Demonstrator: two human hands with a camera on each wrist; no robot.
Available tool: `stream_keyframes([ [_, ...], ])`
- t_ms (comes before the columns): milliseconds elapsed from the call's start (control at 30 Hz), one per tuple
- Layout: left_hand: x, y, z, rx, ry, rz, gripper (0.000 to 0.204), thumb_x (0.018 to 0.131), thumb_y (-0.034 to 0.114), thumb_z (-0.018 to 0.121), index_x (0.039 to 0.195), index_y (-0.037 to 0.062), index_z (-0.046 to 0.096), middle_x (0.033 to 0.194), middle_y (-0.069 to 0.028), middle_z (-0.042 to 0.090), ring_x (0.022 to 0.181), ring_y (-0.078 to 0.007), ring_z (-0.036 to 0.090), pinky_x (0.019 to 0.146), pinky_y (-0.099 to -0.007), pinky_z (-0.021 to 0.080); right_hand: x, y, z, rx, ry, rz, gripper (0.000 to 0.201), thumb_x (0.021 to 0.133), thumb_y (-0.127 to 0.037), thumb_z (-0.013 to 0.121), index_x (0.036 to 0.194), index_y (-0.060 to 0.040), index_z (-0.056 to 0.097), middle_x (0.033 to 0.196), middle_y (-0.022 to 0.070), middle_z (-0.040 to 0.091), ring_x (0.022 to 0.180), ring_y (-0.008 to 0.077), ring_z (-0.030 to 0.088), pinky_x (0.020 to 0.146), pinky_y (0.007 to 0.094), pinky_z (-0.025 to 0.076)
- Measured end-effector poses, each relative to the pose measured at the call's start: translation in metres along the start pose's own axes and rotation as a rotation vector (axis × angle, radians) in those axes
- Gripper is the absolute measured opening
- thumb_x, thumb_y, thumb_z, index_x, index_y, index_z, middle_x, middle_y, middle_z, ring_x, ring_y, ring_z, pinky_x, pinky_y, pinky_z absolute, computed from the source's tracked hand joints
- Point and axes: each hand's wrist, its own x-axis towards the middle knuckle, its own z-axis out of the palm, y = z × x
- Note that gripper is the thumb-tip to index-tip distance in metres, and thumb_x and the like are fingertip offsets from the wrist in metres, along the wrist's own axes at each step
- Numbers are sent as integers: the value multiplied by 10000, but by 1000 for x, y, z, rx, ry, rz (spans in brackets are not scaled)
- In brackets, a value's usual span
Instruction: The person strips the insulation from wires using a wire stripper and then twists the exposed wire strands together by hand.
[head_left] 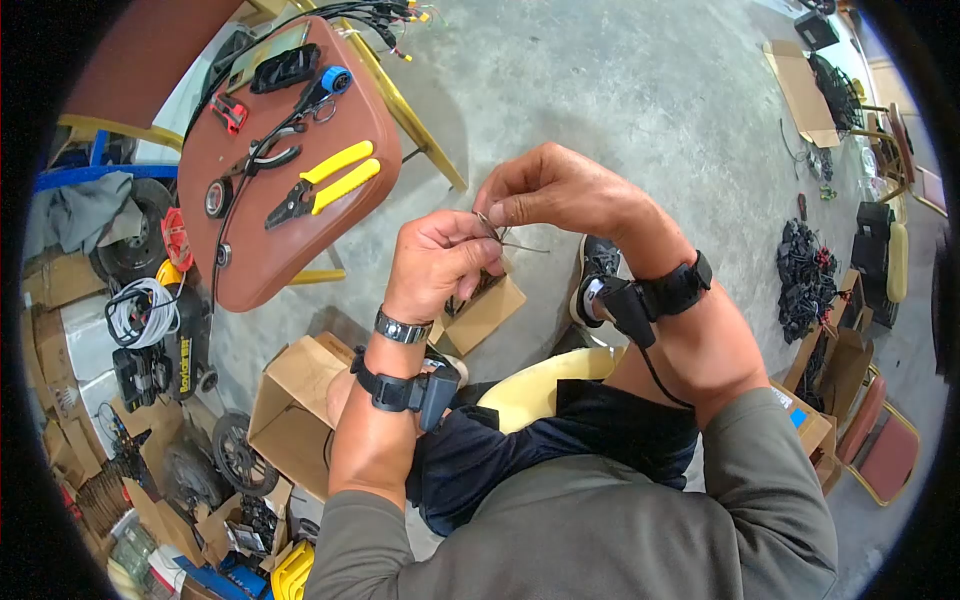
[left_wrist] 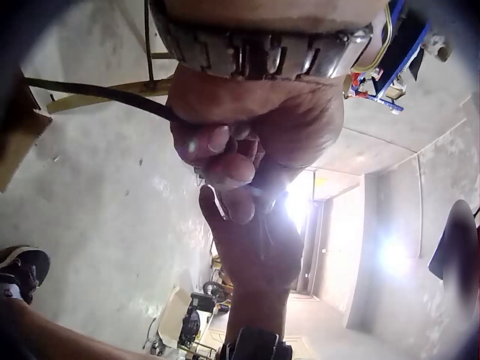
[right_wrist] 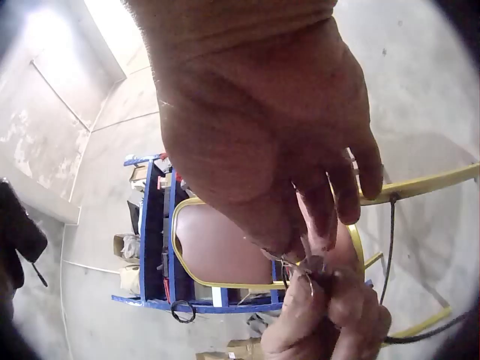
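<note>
In the head view both hands meet in front of the body, fingertips almost together. The left hand (head_left: 440,258) pinches thin wires (head_left: 487,222) between thumb and fingers. From the other side the right hand (head_left: 560,190) pinches the same wires with thumb and index finger. A dark cable (left_wrist: 112,93) runs into the left hand (left_wrist: 255,131) in the left wrist view, with the right hand (left_wrist: 259,244) below it. In the right wrist view, fine wire strands show between the right hand (right_wrist: 255,135) and the left hand (right_wrist: 326,319); their exact ends are unclear.
A brown chair seat (head_left: 235,265) at the left holds yellow-handled strippers (head_left: 340,178), pliers (head_left: 272,155), tape rolls and a black cable. An open cardboard box (head_left: 290,395) stands by the legs. A smaller box (head_left: 485,320) lies below the hands. Clutter lines both sides.
</note>
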Motion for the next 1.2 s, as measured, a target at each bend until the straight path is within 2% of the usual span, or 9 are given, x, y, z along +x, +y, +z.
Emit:
stream_keyframes([
  [167,-3,5,-3,33,-28,-18,48,847,-19,638,894,-9,641,732,-115,677,429,-73,490,399,-195,353,-1,-8,2,133,-24,26,243,809,-181,665,957,-3,740,886,93,709,854,148,612,834,302,480],
  [267,-4,5,-2,48,6,10,68,852,-13,634,919,-15,647,730,-111,675,431,-71,489,401,-192,351,-1,-10,2,91,-28,34,172,810,-63,650,929,51,701,981,73,693,902,131,602,829,289,486],
  [367,-3,5,-1,48,40,23,76,856,-10,638,929,-23,654,730,-104,677,438,-64,494,403,-188,354,-2,-15,8,-32,-4,64,145,794,-80,664,880,33,694,976,66,688,905,133,604,821,286,484],
  [467,-2,4,0,57,71,19,71,859,-3,653,926,-26,659,727,-94,681,448,-55,501,405,-184,357,-1,-9,13,-164,98,-6,266,739,-210,680,890,6,722,787,94,676,781,145,602,750,308,489],
  [567,-1,4,2,101,102,3,74,868,15,652,937,-13,657,713,-86,671,445,-61,497,396,-183,349,-2,-16,14,-180,114,81,124,804,-93,665,866,13,688,1018,61,679,901,124,609,790,288,494],
  [667,1,3,3,114,143,1,61,866,20,663,921,-7,660,707,-73,670,445,-54,494,395,-180,347,0,-6,15,-299,195,-190,144,808,-91,662,886,29,682,1018,61,681,876,122,612,753,287,503],
  [767,1,3,4,164,173,-5,51,864,22,669,910,0,663,700,-60,668,445,-46,487,395,-179,347,1,-6,16,-191,269,-50,153,804,-82,651,887,42,682,949,62,682,832,112,608,740,283,501],
  [967,0,5,6,228,143,16,45,857,16,674,900,6,666,689,-50,665,449,-39,482,404,-181,352,2,-15,12,-116,245,170,179,768,-94,639,866,45,696,816,46,662,772,99,591,727,259,479],
  [1200,-4,8,2,233,44,29,50,836,-14,659,886,-11,659,696,-63,670,452,-46,481,414,-189,352,6,3,8,53,176,137,249,740,-191,684,885,6,728,753,58,645,709,145,556,636,300,444],
])
